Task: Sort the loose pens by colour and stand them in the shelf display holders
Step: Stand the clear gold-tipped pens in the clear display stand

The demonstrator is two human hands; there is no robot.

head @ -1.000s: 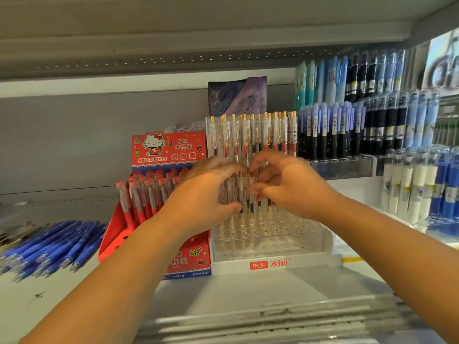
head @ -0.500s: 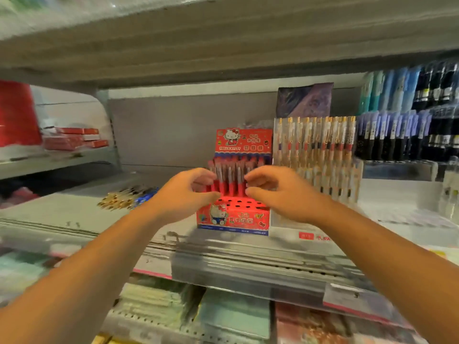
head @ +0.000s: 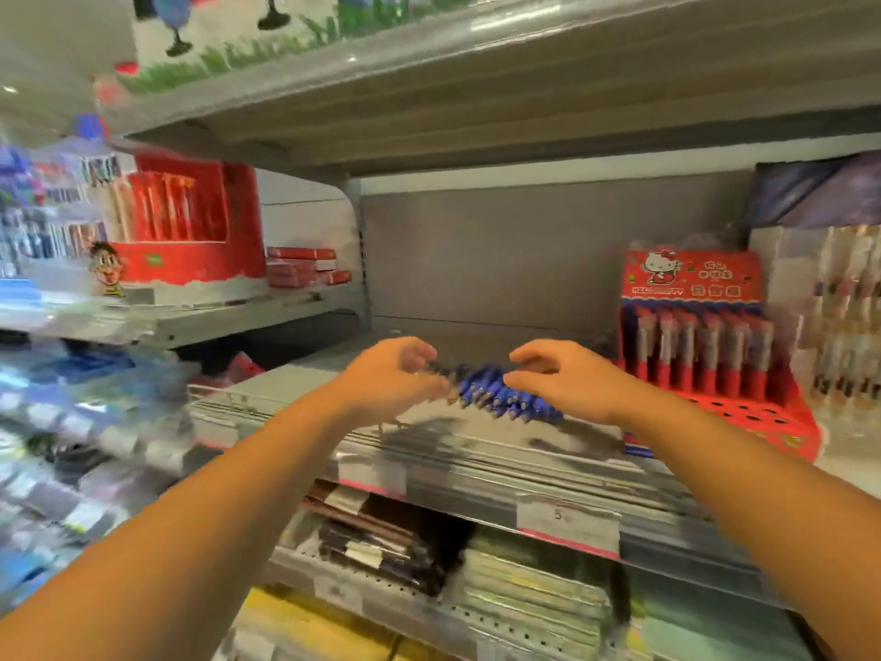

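Note:
A pile of loose blue pens [head: 496, 398] lies on the grey shelf [head: 476, 436], between my two hands. My left hand [head: 391, 379] hovers at the pile's left end with curled, parted fingers. My right hand [head: 567, 379] hovers over the right end, fingers also apart. Neither hand visibly holds a pen. To the right stands a red Hello Kitty display holder [head: 705, 355] with a row of red pens upright in it. Further right, a clear holder with pale pens [head: 844, 326] is blurred at the frame edge.
The shelf above [head: 476, 102] overhangs closely. A red display box [head: 186, 231] and flat red packs [head: 305, 269] sit on the neighbouring shelf at left. Stacked notebooks [head: 476, 579] fill the shelf below. The left side is motion-blurred.
The view has swung left, from the clear holder past the red holder to the loose blue pens. Both hands moved left with it and opened over the pile.

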